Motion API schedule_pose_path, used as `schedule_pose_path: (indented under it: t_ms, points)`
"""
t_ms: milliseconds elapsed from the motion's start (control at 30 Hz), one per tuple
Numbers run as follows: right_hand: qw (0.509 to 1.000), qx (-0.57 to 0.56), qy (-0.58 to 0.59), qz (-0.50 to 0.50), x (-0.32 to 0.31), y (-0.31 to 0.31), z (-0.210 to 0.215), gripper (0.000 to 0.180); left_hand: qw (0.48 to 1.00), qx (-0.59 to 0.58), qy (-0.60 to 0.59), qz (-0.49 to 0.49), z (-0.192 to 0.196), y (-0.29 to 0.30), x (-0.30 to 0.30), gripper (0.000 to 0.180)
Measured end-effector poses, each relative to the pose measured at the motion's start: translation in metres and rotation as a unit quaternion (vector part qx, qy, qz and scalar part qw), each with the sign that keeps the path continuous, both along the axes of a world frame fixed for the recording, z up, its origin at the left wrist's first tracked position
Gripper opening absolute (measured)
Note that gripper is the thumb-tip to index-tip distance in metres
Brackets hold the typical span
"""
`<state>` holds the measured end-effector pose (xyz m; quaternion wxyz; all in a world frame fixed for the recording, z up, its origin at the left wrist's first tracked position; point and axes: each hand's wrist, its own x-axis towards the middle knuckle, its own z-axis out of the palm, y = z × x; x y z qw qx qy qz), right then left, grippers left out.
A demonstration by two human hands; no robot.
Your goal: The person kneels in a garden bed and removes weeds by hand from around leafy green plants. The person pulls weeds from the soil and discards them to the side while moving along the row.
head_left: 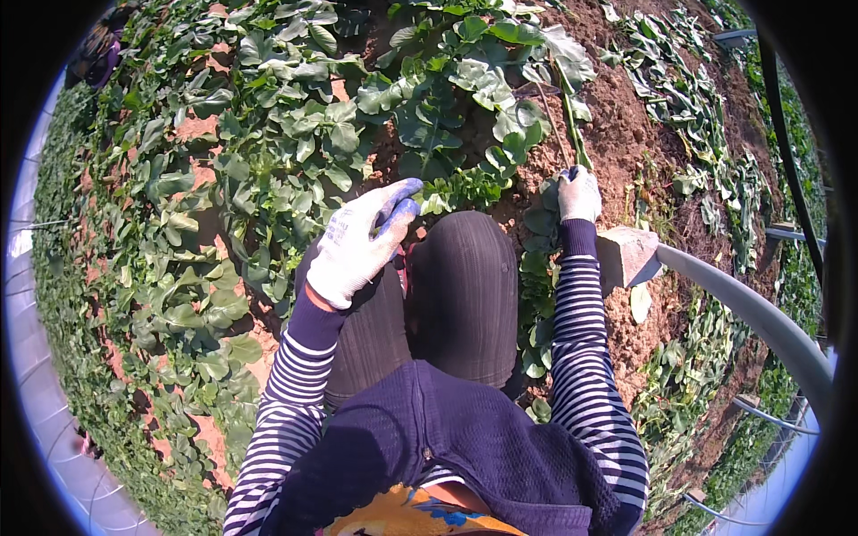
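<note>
White work gloves with blue fingertips cover both my hands. My left hand (371, 234) hovers above my left knee, its fingers half bent and the thumb apart, with nothing seen in it. Out to the right, my right hand (579, 195) is closed on the lower end of a green leafy stalk (575, 129). The stalk points away from me, and its broad, pale leaves (569, 58) lie over the soil at the top. Next to it runs a thin brown stem (552, 121); whether my hand holds that too, I cannot tell.
Dense leafy plants (197, 170) cover the ground to the left and ahead. Bare reddish soil (617, 134) runs along the right, with wilted plants (688, 98) beyond. By my right wrist stands a pale block (628, 257) touching a curved grey pipe (760, 299). A dark hose (786, 152) hangs farther right.
</note>
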<state>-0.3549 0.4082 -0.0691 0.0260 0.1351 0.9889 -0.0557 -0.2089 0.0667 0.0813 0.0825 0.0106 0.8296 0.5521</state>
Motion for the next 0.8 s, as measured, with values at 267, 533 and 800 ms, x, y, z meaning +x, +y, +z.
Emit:
schedule_pose_path:
  t_ms: [267,533,800]
  points:
    - [0.997,0.064,0.043,-0.013,-0.028,-0.011,0.020,0.040,0.999,-0.018,-0.047,0.008,0.015,-0.003,-0.002,0.036]
    - [0.961,-0.271,0.012,0.058,-0.138,0.092,-0.105,0.038,1.000,0.006,-0.002,0.012,0.004,-0.003,-0.005,0.035]
    - [0.835,-0.515,0.152,-0.123,-0.129,0.089,-0.016,0.023,0.867,0.270,0.159,0.388,-0.028,-0.127,0.049,0.039]
